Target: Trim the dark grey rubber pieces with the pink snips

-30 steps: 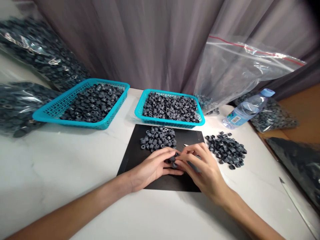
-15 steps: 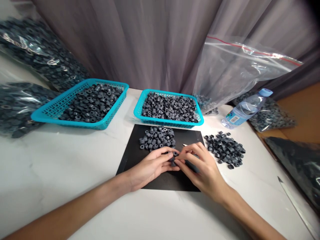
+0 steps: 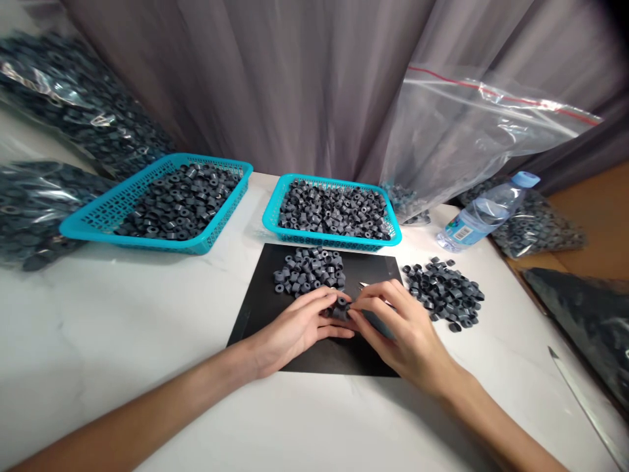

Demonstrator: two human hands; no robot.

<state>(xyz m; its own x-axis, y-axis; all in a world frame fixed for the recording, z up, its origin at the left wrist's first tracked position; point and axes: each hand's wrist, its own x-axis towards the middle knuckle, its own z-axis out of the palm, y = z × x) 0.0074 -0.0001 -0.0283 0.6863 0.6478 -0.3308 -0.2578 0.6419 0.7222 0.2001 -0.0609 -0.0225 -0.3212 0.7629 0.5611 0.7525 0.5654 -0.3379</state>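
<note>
My left hand [image 3: 297, 331] is closed around small dark grey ring-shaped pieces [image 3: 342, 305], above a black mat [image 3: 314, 357]. From the other side, the thumb and fingertips of my right hand [image 3: 405, 328] pinch at the same pieces; the exact contact is partly hidden by the fingers. A thin pale pointed tip [image 3: 362, 285] shows just behind my right hand, and I cannot tell whether it is held or lying on the mat. Beyond my left fingers, a pile of similar grey pieces [image 3: 309, 270] rests on the mat.
Two blue baskets [image 3: 209, 244] [image 3: 339, 241] hold many grey pieces at the back. Right of the mat lies another pile [image 3: 447, 295]. A water bottle [image 3: 484, 213], a clear zip bag [image 3: 457, 137], filled bags [image 3: 44, 203] and a pale blade-like strip [image 3: 584, 400] surround the white table [image 3: 147, 367].
My right fingertips have drawn slightly right, and more of the grey piece shows between the hands. My left hand stays nearly in place.
</note>
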